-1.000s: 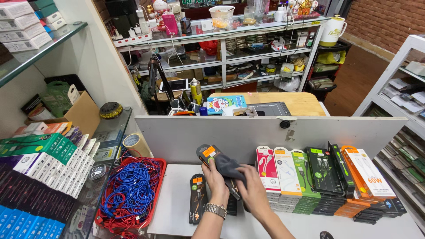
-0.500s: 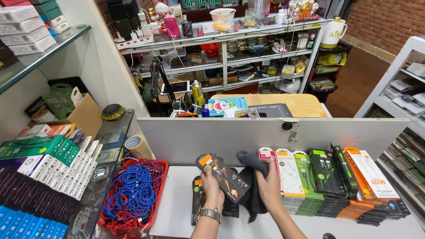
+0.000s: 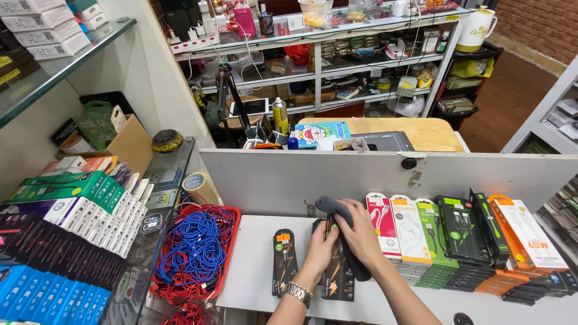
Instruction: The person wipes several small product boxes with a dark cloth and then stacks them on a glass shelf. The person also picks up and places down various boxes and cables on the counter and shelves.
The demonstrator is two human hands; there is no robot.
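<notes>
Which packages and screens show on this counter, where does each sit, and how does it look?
Black flat package: white counter, left of the hands, orange accents.
Row of slim packages: along the partition; white, green, black, orange.
Green-and-white boxes: left shelf.
Tablet: round stool behind, pale screen.

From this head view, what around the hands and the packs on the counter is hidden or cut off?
- Black pack: its upper part sits under the left hand and right hand.
- Dark cloth: the middle is covered by the right hand, so the grip is unclear.
- Both forearms: cut off by the bottom edge.
- Round black item: clipped by the bottom edge.
- Red tray of blue cables: its lower end runs behind the glass case.
</notes>
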